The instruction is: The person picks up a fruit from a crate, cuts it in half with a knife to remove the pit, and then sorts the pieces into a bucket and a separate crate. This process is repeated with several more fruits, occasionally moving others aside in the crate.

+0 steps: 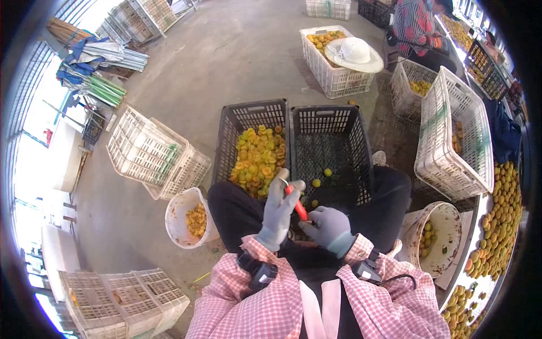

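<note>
My left hand (274,217), in a grey glove, is closed around a small tool with a red handle (297,206) and a thin curved metal tip. My right hand (329,227), also gloved, has its fingers curled in at the handle's lower end; whatever they grip is hidden. Beyond my left hand stands a black crate (252,108) partly filled with yellow-orange cut fruit (257,155). A second black crate (328,113) adjoins it on the right, with a few yellow-green fruits (317,183) on its bottom.
White buckets with fruit flank my legs, one left (171,217) and one right (451,248). Stacked white crates (149,144) stand at left, and a tall white crate (446,152) at right. A hat (354,53) rests on a fruit crate. Another person (415,28) sits far right beside fruit-covered tables.
</note>
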### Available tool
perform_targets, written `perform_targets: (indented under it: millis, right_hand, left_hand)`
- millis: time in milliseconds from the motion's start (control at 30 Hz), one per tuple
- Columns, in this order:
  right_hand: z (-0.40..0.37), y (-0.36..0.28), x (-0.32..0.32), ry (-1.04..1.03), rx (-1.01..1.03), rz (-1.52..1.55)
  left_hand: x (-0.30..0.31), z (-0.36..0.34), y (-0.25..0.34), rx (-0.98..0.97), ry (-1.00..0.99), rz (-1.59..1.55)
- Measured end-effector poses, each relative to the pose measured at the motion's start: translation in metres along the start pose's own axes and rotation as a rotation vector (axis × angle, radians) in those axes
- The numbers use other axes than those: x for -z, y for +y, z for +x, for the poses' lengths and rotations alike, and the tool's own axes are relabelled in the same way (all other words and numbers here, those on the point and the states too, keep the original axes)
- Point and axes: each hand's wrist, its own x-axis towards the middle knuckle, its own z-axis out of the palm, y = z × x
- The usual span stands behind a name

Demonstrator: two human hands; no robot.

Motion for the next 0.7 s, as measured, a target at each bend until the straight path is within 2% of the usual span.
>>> perform_targets:
  millis: [67, 133, 167, 200, 267, 333, 367, 400, 467, 500, 533, 600, 700]
  right_hand:
    - [-0.002, 0.002, -0.011, -0.004, 0.063, -0.038]
    - [-0.001, 0.004, -0.011, -0.193, 0.145, 0.228]
    - [-0.002, 0.008, -0.001, -0.323, 0.137, 0.23]
    - [-0.002, 0.02, 0.003, -0.319, 0.139, 0.224]
    - [-0.002, 0.046, 0.006, -0.172, -0.091, 0.628]
    - [0.005, 0.035, 0.042, -0.068, -0.371, 1.236]
    - [0.004, 0.02, 0.057, 0.028, -0.328, 1.316]
    - [0.006, 0.009, 0.067, 0.034, -0.329, 1.316]
    - [0.01, -0.007, 0.076, 0.15, -0.025, 1.058]
    - [0.014, -0.003, 0.072, 0.295, 0.054, 0.747]
    - [0.013, 0.0, 0.077, 0.307, 0.047, 0.738]
    - [0.014, 0.006, 0.09, 0.324, 0.06, 0.414]
    - [0.009, 0.012, 0.087, 0.281, 0.064, 0.412]
  left_hand:
    - [-0.008, -0.007, 0.0, 0.244, 0.035, -0.245]
    - [-0.004, -0.003, -0.002, 0.257, 0.006, -0.205]
    - [0.001, -0.003, 0.0, 0.305, -0.032, -0.264]
    - [0.003, -0.002, 0.004, 0.353, -0.071, -0.324]
    - [0.001, 0.002, 0.01, 0.359, -0.067, -0.291]
    - [-0.003, 0.002, 0.01, 0.347, -0.179, 0.007]
    - [-0.012, 0.005, 0.003, 0.01, -0.23, 0.458]
    - [-0.017, 0.008, 0.003, 0.009, -0.236, 0.457]
    - [-0.027, 0.02, 0.007, -0.451, -0.266, 0.711]
    - [-0.038, 0.02, 0.024, -0.34, -0.283, 0.829]
    - [-0.042, 0.024, 0.027, -0.344, -0.296, 0.82]
    - [-0.047, 0.031, 0.031, -0.57, -0.333, 0.82]
    - [-0.041, 0.031, 0.032, -0.46, -0.46, 1.089]
